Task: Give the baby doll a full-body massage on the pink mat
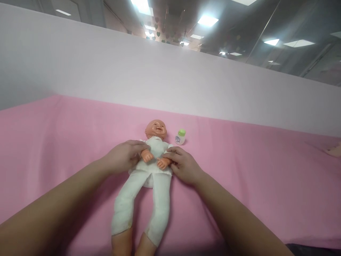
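Doll (151, 168) lies face up on a pink cover (234, 170), head toward the white panel (170, 78), lower legs running out of frame at the bottom edge. Left hand (127, 155) grasps the doll's forearm on the left of the view; right hand (185, 165) has its fingers curled around the other forearm. Both doll arms bend inward over the torso, fists near each other, apart. Small green-capped bottle (180, 137) stands near the doll's head.
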Motion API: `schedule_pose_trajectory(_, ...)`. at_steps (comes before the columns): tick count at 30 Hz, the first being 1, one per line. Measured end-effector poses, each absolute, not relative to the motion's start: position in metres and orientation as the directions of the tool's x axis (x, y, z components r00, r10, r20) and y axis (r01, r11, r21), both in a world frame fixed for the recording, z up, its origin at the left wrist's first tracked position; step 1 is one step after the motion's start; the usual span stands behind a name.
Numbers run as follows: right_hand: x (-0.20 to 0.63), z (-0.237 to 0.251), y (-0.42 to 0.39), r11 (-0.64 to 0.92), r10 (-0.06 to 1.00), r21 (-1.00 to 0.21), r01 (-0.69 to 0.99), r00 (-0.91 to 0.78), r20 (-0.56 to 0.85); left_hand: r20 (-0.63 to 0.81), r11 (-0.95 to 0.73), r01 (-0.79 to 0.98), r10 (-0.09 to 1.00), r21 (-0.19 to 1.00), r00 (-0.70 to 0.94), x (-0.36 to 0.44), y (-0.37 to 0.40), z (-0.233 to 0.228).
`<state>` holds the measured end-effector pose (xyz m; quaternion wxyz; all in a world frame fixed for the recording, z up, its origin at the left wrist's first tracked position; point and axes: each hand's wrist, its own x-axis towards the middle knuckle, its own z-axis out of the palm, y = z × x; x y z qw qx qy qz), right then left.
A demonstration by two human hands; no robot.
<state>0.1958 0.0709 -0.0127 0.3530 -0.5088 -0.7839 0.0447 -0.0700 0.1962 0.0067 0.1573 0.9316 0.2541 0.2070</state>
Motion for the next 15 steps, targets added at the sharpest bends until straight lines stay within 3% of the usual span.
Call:
schedule_pose_trajectory(3, 0.196, -0.018, 0.073, 0.480, 0.836, -0.401, 0.780, -0.269, 0.479, 0.280, -0.862, 0.397, 0.484, 0.315, 0.829, -0.070, 0.195, 0.011)
schedule_pose_trajectory(5, 0.195, -0.019, 0.074, 0.472, 0.837, -0.426, 0.772, -0.240, 0.492, 0.267, -0.845, 0.400, 0.502, 0.355, 0.823, -0.070, 0.194, 0.012)
schedule_pose_trajectory(8, 0.195, -0.017, 0.074, 0.418, 0.853, -0.532, 0.737, -0.115, 0.510, 0.273, -0.740, 0.431, 0.620, 0.516, 0.736, -0.068, 0.194, 0.009)
schedule_pose_trajectory(10, 0.200, -0.014, 0.075, 0.318, 0.874, -0.651, 0.689, 0.052, 0.483, 0.283, -0.626, 0.427, 0.724, 0.653, 0.629, -0.069, 0.197, 0.005)
schedule_pose_trajectory(15, 0.236, -0.015, 0.084, 0.127, 0.826, -0.919, 0.372, 0.474, 0.306, 0.180, -0.256, 0.240, 0.937, 0.936, 0.298, -0.076, 0.225, -0.010)
